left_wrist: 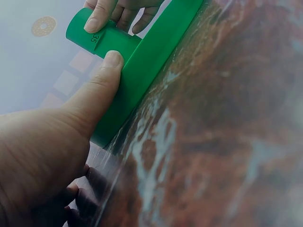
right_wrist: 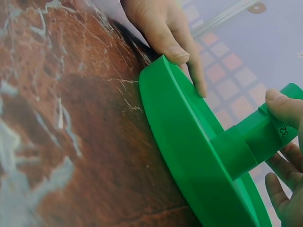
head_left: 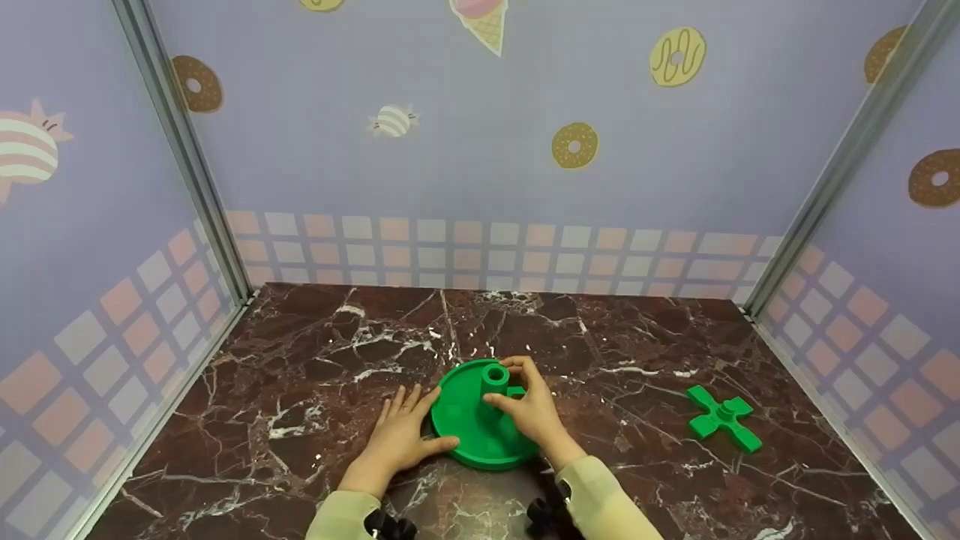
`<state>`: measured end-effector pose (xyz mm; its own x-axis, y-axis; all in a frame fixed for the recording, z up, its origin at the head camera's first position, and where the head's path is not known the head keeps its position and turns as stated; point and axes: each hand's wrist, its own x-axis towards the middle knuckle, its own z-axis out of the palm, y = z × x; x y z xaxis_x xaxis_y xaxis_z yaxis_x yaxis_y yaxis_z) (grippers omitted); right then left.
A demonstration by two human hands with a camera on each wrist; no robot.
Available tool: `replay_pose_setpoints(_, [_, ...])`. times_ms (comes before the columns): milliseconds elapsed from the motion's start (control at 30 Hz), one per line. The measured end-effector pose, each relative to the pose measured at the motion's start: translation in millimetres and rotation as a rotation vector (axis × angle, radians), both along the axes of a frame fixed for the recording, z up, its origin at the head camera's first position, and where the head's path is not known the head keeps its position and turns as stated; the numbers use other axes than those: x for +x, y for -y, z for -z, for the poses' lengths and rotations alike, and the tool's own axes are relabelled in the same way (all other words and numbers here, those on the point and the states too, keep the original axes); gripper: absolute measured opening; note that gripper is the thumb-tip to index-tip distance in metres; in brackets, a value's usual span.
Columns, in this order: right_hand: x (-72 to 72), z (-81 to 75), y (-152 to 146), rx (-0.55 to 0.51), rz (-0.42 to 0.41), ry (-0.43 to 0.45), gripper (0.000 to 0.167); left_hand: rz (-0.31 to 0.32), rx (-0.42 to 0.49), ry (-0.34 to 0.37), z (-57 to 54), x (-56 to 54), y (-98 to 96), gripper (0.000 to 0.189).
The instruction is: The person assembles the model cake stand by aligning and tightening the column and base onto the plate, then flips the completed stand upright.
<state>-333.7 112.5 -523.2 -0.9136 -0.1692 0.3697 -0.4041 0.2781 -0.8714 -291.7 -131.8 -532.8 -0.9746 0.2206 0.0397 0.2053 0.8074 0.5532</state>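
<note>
Head looks forward-down; wrist views close, share dish (right_wrist: 177,142).

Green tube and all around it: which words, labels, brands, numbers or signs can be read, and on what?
"35", apparently: on the green tube, left wrist view; small and tilted, so uncertain.
A mark on it, right wrist view: not surely legible.
No other text shows.

Green tube (head_left: 490,387) upright in round green tray (head_left: 459,421).

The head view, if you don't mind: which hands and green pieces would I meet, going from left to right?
Left hand → round green tray → right hand → green cross-shaped piece.
</note>
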Motion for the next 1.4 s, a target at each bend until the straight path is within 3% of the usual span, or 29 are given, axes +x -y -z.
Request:
replay_pose_setpoints(367, [1.6,1.5,6,-0.041,0.046,0.005,0.05,-0.003,-0.006,-0.011,1.3,0.1,-0.9,0.099])
replay_pose_setpoints(833, [4.2,2.5,4,-0.006,0.056,-0.004,0.051,-0.004,-0.004,-0.002,2.2,0.1,-0.9,0.098])
replay_pose_setpoints(967, [4.4,2.1,1,-0.004,0.025,-0.01,0.054,-0.003,0.001,0.004,1.8,0.1,-1.2,0.098])
replay_pose_setpoints(1200, [6.2,-1.8,-20,-0.05,-0.107,0.001,0.062,0.002,0.011,0.002,0.9,-1.5,-1.3,0.099])
replay_pose_setpoints(1400, [7.2,-7.4,-46,-0.074,-0.111,-0.009,0.059,0.011,0.021,0.002,1.8,-1.3,0.4,0.1])
